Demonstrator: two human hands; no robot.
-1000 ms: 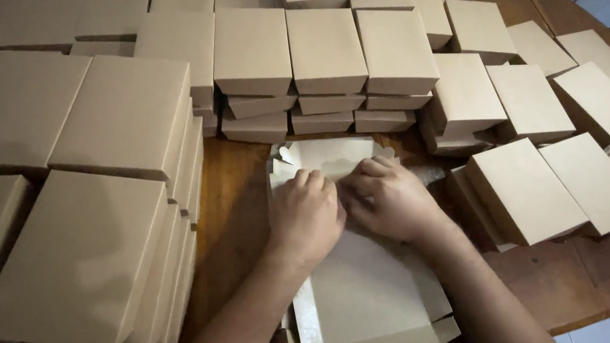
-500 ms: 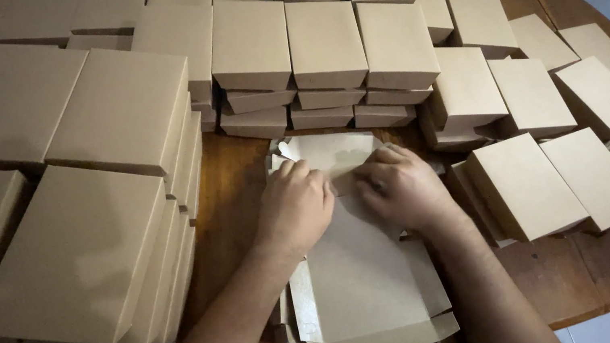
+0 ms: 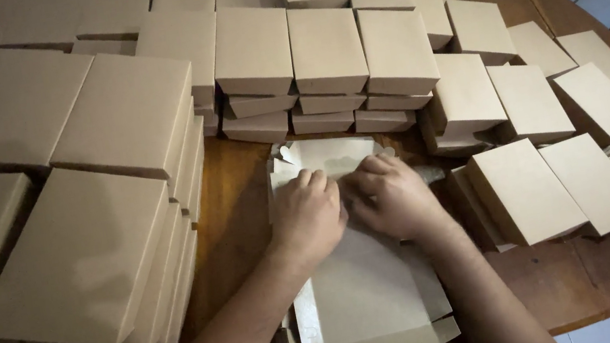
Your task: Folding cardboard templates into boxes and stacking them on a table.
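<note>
A flat, unfolded kraft cardboard box blank (image 3: 365, 292) lies on top of a small pile of blanks at the table's near middle. My left hand (image 3: 308, 216) and my right hand (image 3: 391, 199) press down side by side on its upper half, fingers curled over a fold. The blank's far flap (image 3: 327, 156) sticks out beyond my fingers. Its near flap hangs at the table's front edge.
Stacks of folded brown boxes surround the work spot: large flat ones at the left (image 3: 82, 256), smaller ones at the back (image 3: 326, 50) and at the right (image 3: 524, 190). The oval wooden table (image 3: 568, 285) ends at the right over a tiled floor.
Both hands have slid together toward the middle of the blank and a little nearer to me. The blank's far flap shows more.
</note>
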